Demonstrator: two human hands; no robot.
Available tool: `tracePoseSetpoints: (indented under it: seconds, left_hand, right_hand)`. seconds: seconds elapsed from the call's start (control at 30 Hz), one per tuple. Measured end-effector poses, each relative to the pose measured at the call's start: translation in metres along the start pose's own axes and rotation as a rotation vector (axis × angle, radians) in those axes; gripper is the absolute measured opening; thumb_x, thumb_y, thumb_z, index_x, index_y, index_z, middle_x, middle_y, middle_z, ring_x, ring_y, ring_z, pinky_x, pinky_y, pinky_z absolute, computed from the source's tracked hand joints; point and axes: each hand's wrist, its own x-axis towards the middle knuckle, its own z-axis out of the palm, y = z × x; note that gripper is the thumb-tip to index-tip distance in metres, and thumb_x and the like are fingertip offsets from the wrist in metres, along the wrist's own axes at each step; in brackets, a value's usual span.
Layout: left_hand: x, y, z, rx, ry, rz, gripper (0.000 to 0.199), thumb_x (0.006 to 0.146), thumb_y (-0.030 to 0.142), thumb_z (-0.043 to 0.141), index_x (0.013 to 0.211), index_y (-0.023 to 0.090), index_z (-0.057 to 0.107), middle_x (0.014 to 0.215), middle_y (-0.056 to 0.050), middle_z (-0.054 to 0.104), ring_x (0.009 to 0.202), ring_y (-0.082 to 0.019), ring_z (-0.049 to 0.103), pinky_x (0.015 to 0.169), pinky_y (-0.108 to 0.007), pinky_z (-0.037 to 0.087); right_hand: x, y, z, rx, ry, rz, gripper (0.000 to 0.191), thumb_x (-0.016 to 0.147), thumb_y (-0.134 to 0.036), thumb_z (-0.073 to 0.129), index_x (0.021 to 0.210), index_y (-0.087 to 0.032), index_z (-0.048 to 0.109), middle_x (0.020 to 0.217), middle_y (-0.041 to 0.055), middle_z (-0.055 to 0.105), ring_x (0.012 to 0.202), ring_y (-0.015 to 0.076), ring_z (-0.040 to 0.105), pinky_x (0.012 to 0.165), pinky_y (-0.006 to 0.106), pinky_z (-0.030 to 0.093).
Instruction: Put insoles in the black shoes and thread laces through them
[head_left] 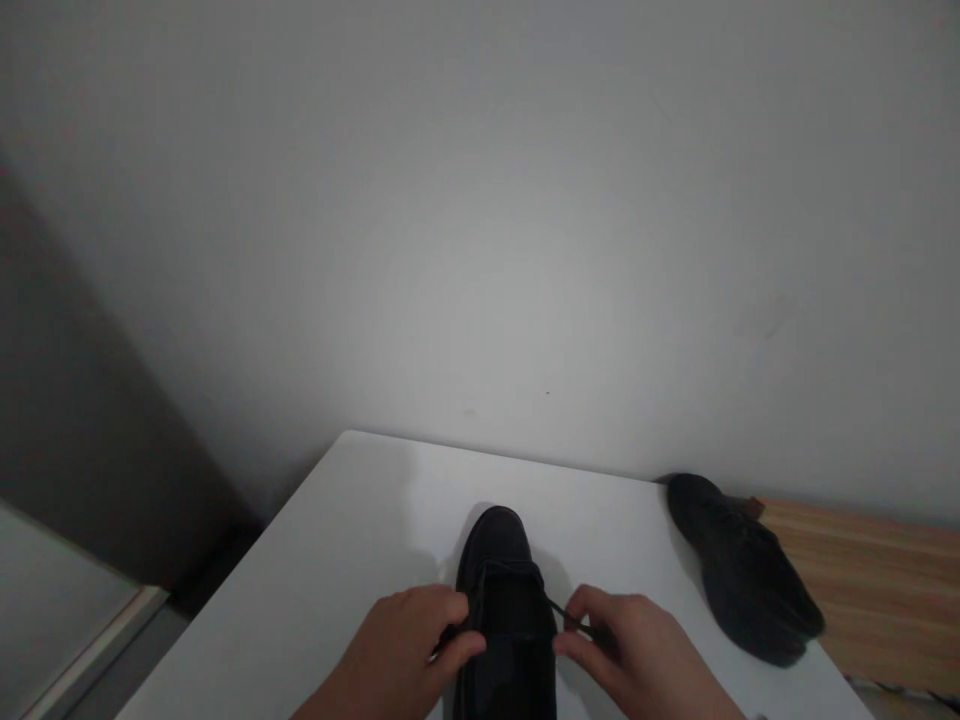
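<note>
A black shoe (496, 535) lies on the white tabletop with its toe pointing away from me; its heel runs out of the bottom of the view. My left hand (409, 640) is at the shoe's left side, thumb and fingers closed in a pinch around a dark strand, probably a lace end. On the right side, a thin black shoelace (559, 608) stretches from the shoe to my right hand (626, 640), which pinches it between thumb and forefinger.
A second black shoe (742, 570) lies at the table's right edge, beside a wood-grained board (870, 580). The white table (352, 500) meets a grey wall (480, 250) at its far edge. To the left is a pale ledge (97, 650).
</note>
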Motion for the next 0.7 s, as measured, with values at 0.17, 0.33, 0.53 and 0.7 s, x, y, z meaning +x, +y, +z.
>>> tracePoseSetpoints:
  seconds: [0.17,0.33,0.53,0.7]
  left_hand:
    - [-0.004,-0.001,0.009,-0.148,0.17,0.049,0.029,0.099,0.03,0.044,0.1,0.023,0.071,0.134,-0.009,0.063,0.123,-0.025,0.061,0.102,-0.036,0.046]
    - [-0.004,-0.002,0.019,-0.37,0.063,0.063,0.038,0.097,0.039,0.046,0.076,0.022,0.073,0.123,-0.007,0.073,0.136,-0.029,0.052,0.104,-0.033,0.047]
    - [-0.004,0.006,0.021,-0.561,-0.027,0.098,0.043,0.094,0.047,0.049,0.071,0.02,0.073,0.128,-0.007,0.07,0.09,-0.023,0.073,0.07,-0.029,0.058]
    - [-0.006,0.006,0.016,-0.623,-0.134,0.131,0.046,0.093,0.053,0.052,0.077,0.017,0.077,0.156,-0.011,0.045,0.081,-0.02,0.074,0.061,-0.027,0.055]
  right_hand:
    - [0.0,-0.009,0.004,0.157,0.122,-0.11,0.032,0.098,-0.04,0.047,0.079,-0.023,0.065,0.078,0.0029,0.072,0.071,0.02,0.068,0.066,0.028,0.049]
    - [-0.002,-0.007,0.016,0.366,0.149,-0.177,0.035,0.099,-0.045,0.046,0.081,-0.022,0.065,0.088,0.006,0.074,0.084,0.022,0.071,0.08,0.029,0.054]
    - [-0.011,-0.011,0.018,0.597,0.089,-0.159,0.04,0.095,-0.05,0.054,0.069,-0.021,0.063,0.096,0.0061,0.079,0.098,0.0258,0.073,0.094,0.031,0.054]
    - [-0.016,-0.007,0.022,0.751,0.059,-0.098,0.04,0.087,-0.058,0.063,0.068,-0.022,0.065,0.126,0.0062,0.073,0.097,0.0319,0.074,0.066,0.03,0.061]
